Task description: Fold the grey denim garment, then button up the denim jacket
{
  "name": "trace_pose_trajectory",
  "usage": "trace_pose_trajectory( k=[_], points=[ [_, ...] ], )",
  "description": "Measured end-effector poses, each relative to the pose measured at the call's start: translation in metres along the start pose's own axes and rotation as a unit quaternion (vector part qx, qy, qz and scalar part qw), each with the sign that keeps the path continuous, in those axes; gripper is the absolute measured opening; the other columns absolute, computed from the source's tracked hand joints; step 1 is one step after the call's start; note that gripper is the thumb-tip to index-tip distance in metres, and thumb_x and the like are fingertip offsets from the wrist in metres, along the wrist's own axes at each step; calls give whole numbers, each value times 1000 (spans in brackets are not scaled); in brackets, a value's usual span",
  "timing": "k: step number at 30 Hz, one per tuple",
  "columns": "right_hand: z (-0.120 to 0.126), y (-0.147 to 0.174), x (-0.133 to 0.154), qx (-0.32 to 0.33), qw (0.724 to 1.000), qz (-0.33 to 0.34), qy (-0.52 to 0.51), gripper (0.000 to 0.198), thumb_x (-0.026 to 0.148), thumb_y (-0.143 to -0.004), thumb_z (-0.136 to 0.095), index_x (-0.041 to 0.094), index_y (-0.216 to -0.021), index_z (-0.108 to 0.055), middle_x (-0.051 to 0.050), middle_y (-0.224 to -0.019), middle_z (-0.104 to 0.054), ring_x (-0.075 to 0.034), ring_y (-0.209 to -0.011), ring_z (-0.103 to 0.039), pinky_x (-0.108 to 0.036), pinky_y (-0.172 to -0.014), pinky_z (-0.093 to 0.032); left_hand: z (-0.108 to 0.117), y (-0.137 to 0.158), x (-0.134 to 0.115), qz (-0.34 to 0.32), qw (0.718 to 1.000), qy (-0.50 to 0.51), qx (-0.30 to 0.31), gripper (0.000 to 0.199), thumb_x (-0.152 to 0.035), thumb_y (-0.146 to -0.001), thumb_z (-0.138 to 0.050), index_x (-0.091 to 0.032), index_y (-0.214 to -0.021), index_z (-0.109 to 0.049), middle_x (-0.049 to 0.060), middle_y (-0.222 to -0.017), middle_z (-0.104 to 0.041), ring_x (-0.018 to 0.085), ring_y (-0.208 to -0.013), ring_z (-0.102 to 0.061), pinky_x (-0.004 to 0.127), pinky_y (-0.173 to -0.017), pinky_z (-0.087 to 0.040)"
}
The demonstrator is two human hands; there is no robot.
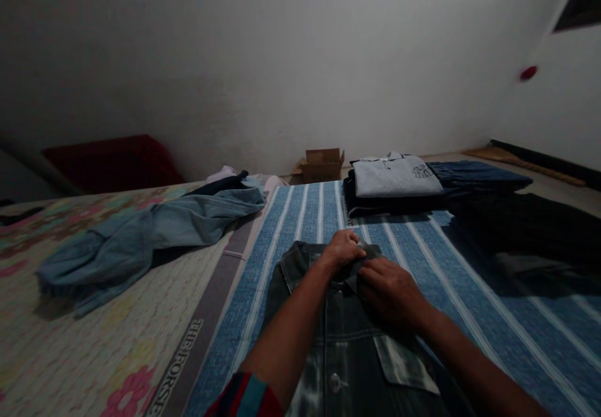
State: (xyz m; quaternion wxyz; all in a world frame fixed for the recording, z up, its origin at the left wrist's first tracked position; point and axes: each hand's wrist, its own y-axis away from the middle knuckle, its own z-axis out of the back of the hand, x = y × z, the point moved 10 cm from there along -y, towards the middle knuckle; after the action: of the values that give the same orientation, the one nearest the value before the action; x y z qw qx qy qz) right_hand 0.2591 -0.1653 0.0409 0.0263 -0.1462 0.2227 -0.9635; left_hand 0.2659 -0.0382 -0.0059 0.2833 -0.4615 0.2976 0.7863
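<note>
A dark grey-green denim jacket (350,354) with faded patches lies front up before me, its collar at the far end. My left hand (344,249) is closed on the collar near its middle. Just to the right, my right hand (392,288) grips the right side of the collar, fingers bent over the fabric. One metal button and a pale chest pocket flap (404,364) show below my hands. The forearms cover part of the jacket's left front and right side.
A blue striped sheet (248,298) lies under the jacket. Crumpled light-blue jeans (178,223) rest on the floral cover (197,279) at left. A folded grey polo shirt (397,177) tops a stack behind; dark folded clothes (530,229) lie right. A cardboard box (322,165) stands beyond.
</note>
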Motion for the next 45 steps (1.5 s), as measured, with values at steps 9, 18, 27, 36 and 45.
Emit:
trace_pose_trajectory(
  k=[9,18,27,36,45],
  points=[
    [-1,10,3,-37,999,-21,-14,15,26,-88,-53,18,-97,-62,-10,-102,-64,-23,-93,-57,-35,-82,-45,28,42,-17,-68,984,-162,-7,25,-11,-59,-68,-15,-84,-65,-6,-56,-56,13,-57,-54,22,-55,-39],
    [-6,19,3,-38,997,-56,-33,23,30,-85,-57,18,-104,-61,-11,-108,-63,-23,-100,-57,-35,-86,-46,22,81,-20,-140,936,-320,31,24,-3,-61,-60,-18,-78,-66,-2,-67,-62,16,-67,-58,23,-61,-40],
    [-10,-19,-27,129,987,-90,39,34,14,-88,-40,23,-112,-63,-7,-101,-69,-17,-85,-65,-25,-70,-43,13,104,-23,-174,884,-435,5,21,-4,-67,-53,-20,-80,-59,1,-78,-62,20,-80,-57,28,-71,-39],
    [-32,-58,-27,280,955,-19,94,32,8,-71,-49,22,-88,-72,-6,-82,-73,-20,-76,-66,-25,-59,-38,-6,110,-25,-247,825,-507,-19,21,-9,-81,-48,-18,-98,-57,6,-90,-61,21,-88,-53,32,-76,-40],
    [-35,-54,-42,267,960,-51,71,34,9,-71,-47,21,-93,-71,-6,-89,-73,-19,-81,-65,-24,-62,-37,-12,117,-26,-320,766,-557,-17,18,-9,-80,-50,-19,-94,-58,4,-82,-56,19,-77,-50,31,-67,-39]
  ],
)
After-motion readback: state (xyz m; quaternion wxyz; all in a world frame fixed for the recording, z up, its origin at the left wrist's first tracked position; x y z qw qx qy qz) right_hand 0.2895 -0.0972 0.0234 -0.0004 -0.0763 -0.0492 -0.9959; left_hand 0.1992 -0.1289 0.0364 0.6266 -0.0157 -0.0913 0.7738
